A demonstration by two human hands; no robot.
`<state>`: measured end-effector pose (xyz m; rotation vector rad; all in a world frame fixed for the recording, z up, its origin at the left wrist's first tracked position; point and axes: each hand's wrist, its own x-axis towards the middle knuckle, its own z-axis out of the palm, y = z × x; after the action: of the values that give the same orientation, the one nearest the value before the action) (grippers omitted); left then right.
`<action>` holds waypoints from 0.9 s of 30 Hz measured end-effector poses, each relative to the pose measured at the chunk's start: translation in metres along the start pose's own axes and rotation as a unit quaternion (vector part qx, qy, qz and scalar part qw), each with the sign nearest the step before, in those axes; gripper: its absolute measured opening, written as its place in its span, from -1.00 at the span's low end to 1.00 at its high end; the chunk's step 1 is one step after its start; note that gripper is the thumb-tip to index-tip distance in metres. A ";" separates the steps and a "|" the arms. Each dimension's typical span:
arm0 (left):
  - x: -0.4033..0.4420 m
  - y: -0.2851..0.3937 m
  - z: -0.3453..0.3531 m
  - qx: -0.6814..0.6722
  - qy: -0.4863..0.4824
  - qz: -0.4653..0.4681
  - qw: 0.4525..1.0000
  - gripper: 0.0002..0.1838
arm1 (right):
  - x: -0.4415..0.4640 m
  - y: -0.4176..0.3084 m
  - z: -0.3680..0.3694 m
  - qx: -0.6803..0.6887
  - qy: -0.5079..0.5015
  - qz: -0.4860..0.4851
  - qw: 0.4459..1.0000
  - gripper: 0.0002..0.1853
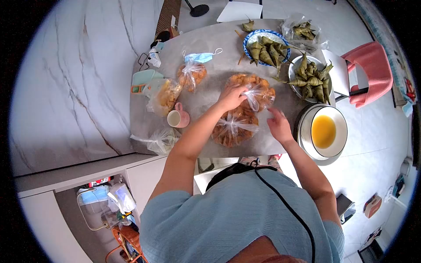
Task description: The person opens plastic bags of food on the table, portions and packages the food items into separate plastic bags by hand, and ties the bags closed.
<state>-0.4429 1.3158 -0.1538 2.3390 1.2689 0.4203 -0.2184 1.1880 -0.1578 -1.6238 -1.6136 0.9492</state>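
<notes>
Clear plastic bag of browned food lies on the grey table, its neck clamped in the fingers of the left hand; the right hand, fingers apart, is just beside it. Veined white panel at left; pink chair at right, on pale floor.

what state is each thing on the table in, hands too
left hand: pinching far bag's top
right hand: beside far bag, grip unclear
far bag: full, top gathered
near bag: full, top gathered
pink mug: upright, looks empty
blue-rimmed bowl: heaped with leaf parcels
white bowl: heaped with leaf parcels
black-rimmed bowl: holding yellow liquid
face mask: flat, loops spread
</notes>
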 end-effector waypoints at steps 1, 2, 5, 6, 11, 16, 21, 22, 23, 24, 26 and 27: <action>0.000 -0.001 -0.002 -0.016 -0.015 -0.002 1.000 -0.76 | 0.012 -0.008 0.005 0.000 0.000 -0.001 1.000 -0.54; -0.001 -0.003 -0.004 -0.033 -0.030 -0.005 0.999 -0.77 | 0.025 -0.017 0.012 -0.004 0.025 -0.045 0.999 -0.54; -0.005 0.015 -0.021 -0.033 -0.031 0.017 0.999 -0.79 | 0.058 -0.027 0.029 -0.052 -0.017 -0.082 0.995 -0.59; -0.007 0.017 -0.024 -0.033 -0.030 0.016 0.999 -0.79 | 0.066 -0.023 0.034 -0.073 -0.050 -0.077 0.993 -0.62; -0.019 -0.010 -0.025 0.115 0.136 0.010 0.984 -0.91 | 0.082 -0.014 0.036 -0.223 -0.078 0.013 0.972 -0.66; -0.022 -0.049 -0.036 -0.049 0.264 -0.196 0.943 -0.78 | 0.081 0.006 0.019 -0.024 0.127 0.068 0.989 -0.78; -0.039 -0.018 -0.052 -0.253 0.322 -0.140 0.902 -0.77 | 0.034 -0.020 0.000 0.203 0.118 0.013 0.972 -0.82; -0.045 -0.014 -0.052 -0.287 0.309 -0.125 0.898 -0.76 | 0.028 -0.019 0.001 0.192 0.142 -0.022 0.971 -0.83; -0.050 -0.013 -0.049 -0.288 0.306 -0.127 0.898 -0.76 | 0.021 -0.014 0.001 0.191 0.143 -0.018 0.971 -0.83; -0.055 -0.012 -0.047 -0.303 0.249 -0.153 0.907 -0.78 | 0.016 -0.013 -0.001 0.202 0.130 -0.007 0.971 -0.84; -0.060 -0.012 -0.047 -0.316 0.190 -0.177 0.913 -0.81 | 0.009 -0.012 -0.002 0.198 0.114 0.010 0.974 -0.87; -0.059 -0.004 -0.056 -0.297 0.135 -0.194 0.925 -0.81 | 0.008 -0.020 -0.003 0.198 0.115 0.010 0.973 -0.87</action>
<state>-0.5029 1.2816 -0.1115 1.5201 1.4342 0.8714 -0.2268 1.1970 -0.1393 -1.4124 -1.1673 0.9807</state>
